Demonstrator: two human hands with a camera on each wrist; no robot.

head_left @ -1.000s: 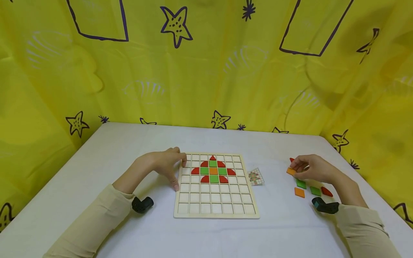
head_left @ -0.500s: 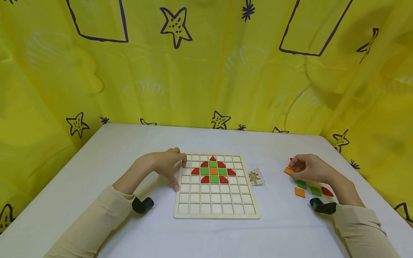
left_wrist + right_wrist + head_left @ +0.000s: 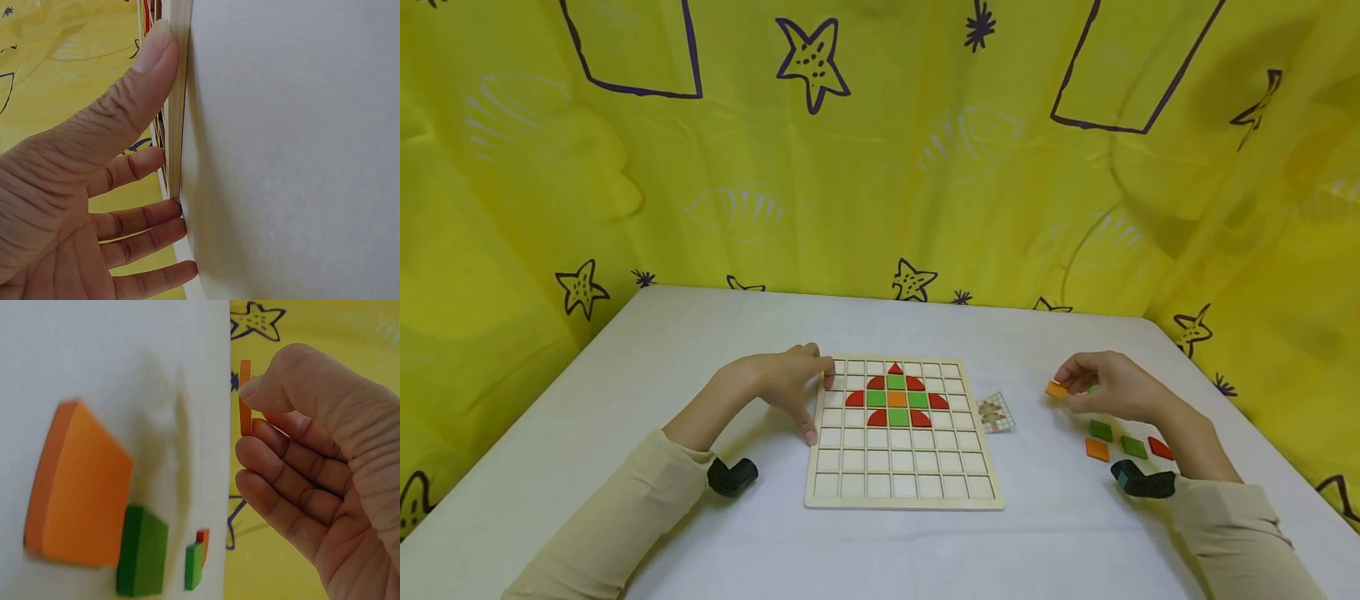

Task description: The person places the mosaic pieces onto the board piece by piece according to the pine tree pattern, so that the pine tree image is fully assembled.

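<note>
A pale wooden grid board (image 3: 905, 461) lies mid-table with red, green and orange pieces set in its upper cells. At its left side is my left hand (image 3: 786, 385). In the left wrist view, the thumb (image 3: 147, 72) lies against the board's edge (image 3: 177, 100), and the other fingers reach out extended along it. My right hand (image 3: 1116, 388) pinches a square orange tile (image 3: 1057, 389) between thumb and fingers. The right wrist view shows this orange tile (image 3: 245, 400) edge-on, held above the white tabletop, with the lower fingers loosely bent.
Beside the board's right edge lies a small pattern card (image 3: 996, 412). Loose pieces under and near my right hand include an orange tile (image 3: 1097, 450), a green tile (image 3: 1133, 447) and a red piece (image 3: 1161, 447). A yellow curtain (image 3: 850, 167) surrounds the table.
My right hand has lifted the orange tile and moved left and slightly away with it. My left hand stays at the board.
</note>
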